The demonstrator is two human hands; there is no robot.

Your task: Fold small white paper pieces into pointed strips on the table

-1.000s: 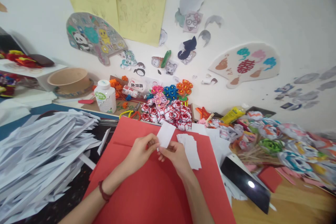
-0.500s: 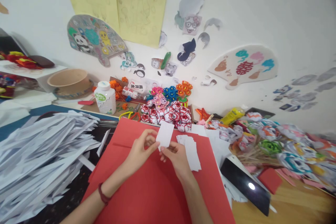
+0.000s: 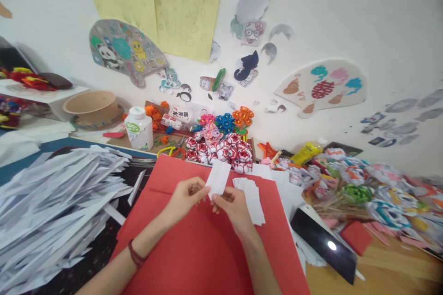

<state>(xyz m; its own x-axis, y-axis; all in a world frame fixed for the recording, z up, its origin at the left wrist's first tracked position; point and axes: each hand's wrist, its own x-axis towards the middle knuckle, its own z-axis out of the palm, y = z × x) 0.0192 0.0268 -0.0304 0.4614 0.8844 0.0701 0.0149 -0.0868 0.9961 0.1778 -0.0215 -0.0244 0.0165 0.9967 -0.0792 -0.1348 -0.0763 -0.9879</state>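
Observation:
Between my two hands a small white slip of paper [image 3: 218, 179] is held up, tilted, above large red paper sheets [image 3: 204, 249]. My left hand [image 3: 188, 197] pinches its lower left edge with thumb and finger. At its lower right corner, my right hand [image 3: 231, 203] grips it between thumb and curled fingers. Just right of the right hand lies a loose stack of white paper slips [image 3: 254, 200] on the red sheets. A dark band circles my left wrist.
A large heap of folded white paper strips [image 3: 58, 212] covers the left. Red and white paper flowers [image 3: 221, 151] sit behind the sheets, near a white bottle [image 3: 139, 129]. A black phone [image 3: 323, 244] and many paper flowers [image 3: 384, 198] lie at the right.
The slip of paper shows slightly wider and leans a little more to the right. My left hand has shifted slightly lower; my right hand stays nearly in place.

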